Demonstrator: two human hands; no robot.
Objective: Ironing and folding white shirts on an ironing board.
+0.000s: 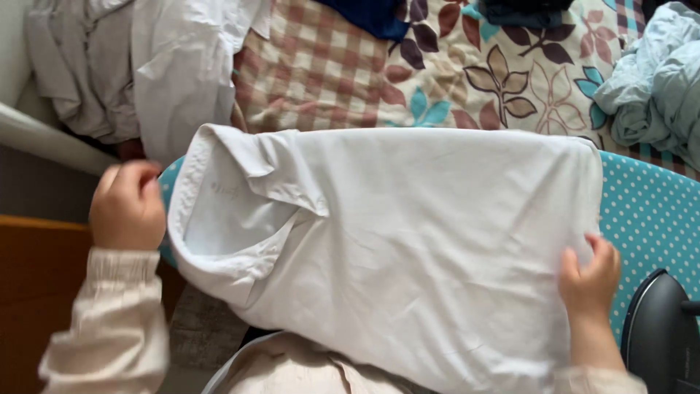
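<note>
No packages, signs or screens show in the frame. The only label-like mark is a faint grey marking (226, 191) inside the collar of the white shirt (408, 248), left of centre in the frame; it is small, pale and blurred, with no separate tag visible around it.

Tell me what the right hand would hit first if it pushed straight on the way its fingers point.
The right hand already grips the white shirt; further up-left lies more shirt, probably.
</note>
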